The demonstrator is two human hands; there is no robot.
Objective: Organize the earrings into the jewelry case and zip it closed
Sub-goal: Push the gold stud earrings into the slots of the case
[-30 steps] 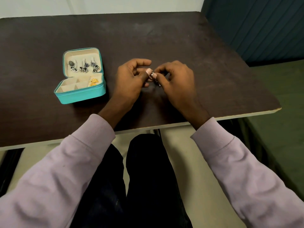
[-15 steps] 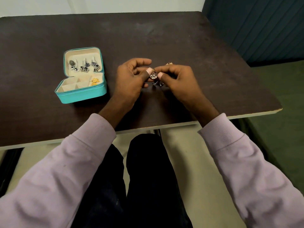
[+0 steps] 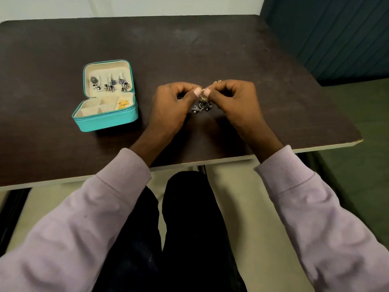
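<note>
Dark table (image 3: 210, 49) carries the open case (image 3: 106, 121) at centre left, lid tilted back. At frame centre, left hand (image 3: 170, 106) and right hand (image 3: 233, 102) both pinch one earring (image 3: 203, 102), hanging downward lengthwise.

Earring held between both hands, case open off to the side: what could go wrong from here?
1. The earring hangs from fingertip pinches of the left hand and right hand; it could slip onto the dark table, where its dark beads would be hard to see.
2. The case sits off to the left hand's side; carrying the earring over could snag the earrings pinned in the lid.
3. A gold piece behind the right hand might get knocked.
</note>
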